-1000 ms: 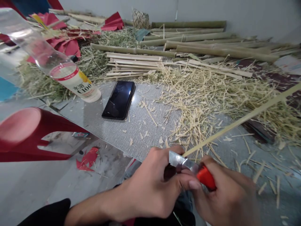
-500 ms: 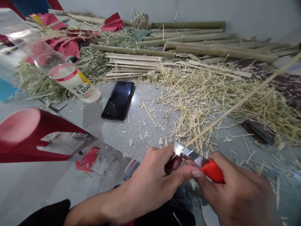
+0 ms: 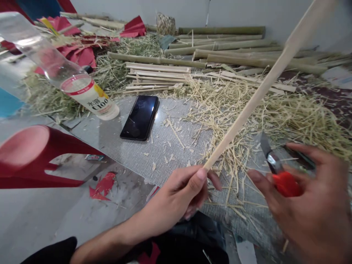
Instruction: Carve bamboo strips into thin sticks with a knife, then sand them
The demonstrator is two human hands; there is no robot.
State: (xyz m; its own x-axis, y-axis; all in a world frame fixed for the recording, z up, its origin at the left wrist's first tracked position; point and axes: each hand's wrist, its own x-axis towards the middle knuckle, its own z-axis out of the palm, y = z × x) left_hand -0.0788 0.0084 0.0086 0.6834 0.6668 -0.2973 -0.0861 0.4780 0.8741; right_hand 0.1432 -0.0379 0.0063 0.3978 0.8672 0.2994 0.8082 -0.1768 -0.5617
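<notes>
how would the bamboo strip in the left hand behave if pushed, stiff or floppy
The bamboo strip looks slender, so it is probably light. It juts out almost straight from the left hand, suggesting fair stiffness. Being narrow, it might flex a little.

One left hand (image 3: pixel 178 198) at six o'clock and one right hand (image 3: pixel 313 198) at four; one red-handled knife (image 3: pixel 287 184) at four, one bamboo strip (image 3: pixel 252 102) at two, one phone (image 3: pixel 139 118) and one bottle (image 3: pixel 88 95) at ten, one red stool (image 3: pixel 23 146) at nine.
</notes>
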